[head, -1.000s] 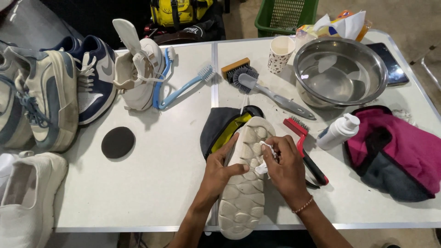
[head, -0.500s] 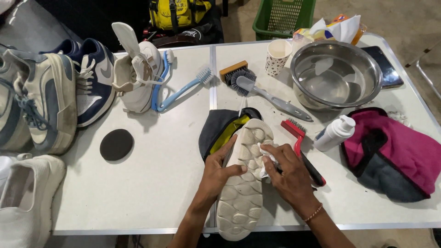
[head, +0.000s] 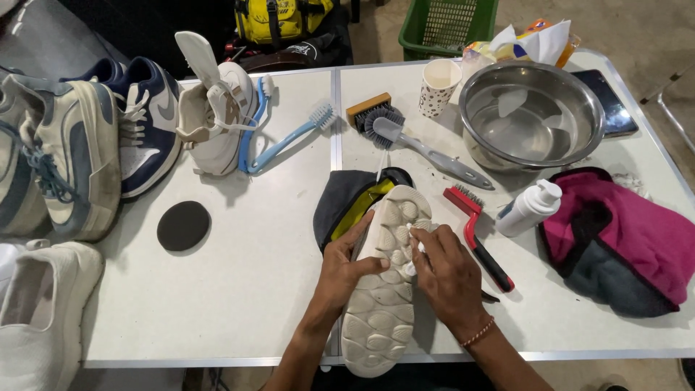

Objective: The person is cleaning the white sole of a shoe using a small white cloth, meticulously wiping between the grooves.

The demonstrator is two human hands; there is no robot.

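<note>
Shoe (head: pixel 384 289) sole-up at near table (head: pixel 239 304) edge, long axis toward person. Left hand (head: pixel 344 264) clamps its left side; right hand (head: pixel 449 275) pinches small white brush (head: pixel 413 250) on sole.

Bright, even overhead light, soft shadows, sharp focus throughout.

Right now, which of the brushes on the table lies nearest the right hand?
The red-handled brush with the black grip end, just beside the right hand. The grey-handled brush and the blue ones lie farther up the table.
</note>
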